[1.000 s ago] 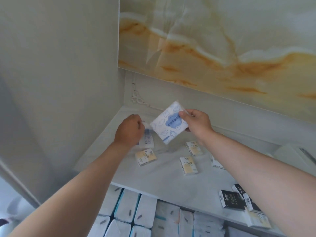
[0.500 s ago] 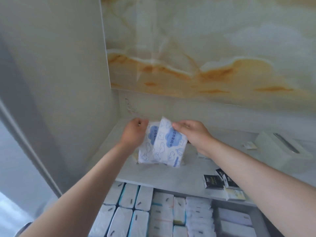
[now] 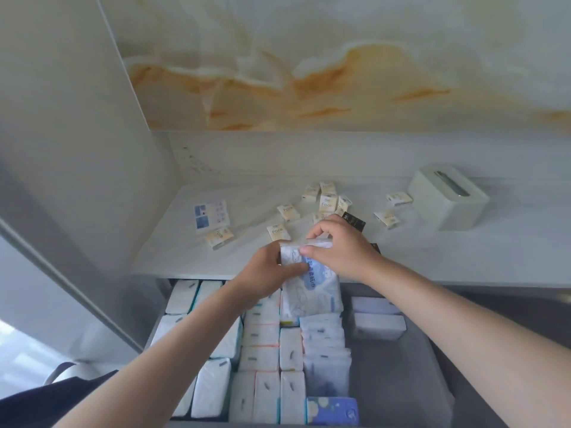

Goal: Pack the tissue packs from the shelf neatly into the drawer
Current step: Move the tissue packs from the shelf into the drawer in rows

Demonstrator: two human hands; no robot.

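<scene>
Head view: you are pinching blue-and-white tissue packs [image 3: 315, 291] between your left hand [image 3: 268, 267] and right hand [image 3: 340, 245], holding them over the back of the drawer [image 3: 401, 381]. Small cream packs [image 3: 278, 232] on the shelf [image 3: 463, 251] are showing "Face". The held packs' blue print is blurring, and your right hand is partly hiding a black pack [image 3: 353, 222].

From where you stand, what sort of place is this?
Probably a home storage nook: a white shelf strewn with pocket tissue packs, a marble-look wall panel behind, and an open drawer below, packed with tissue packs. The left hand and right hand hold blue-printed packs above it.
</scene>
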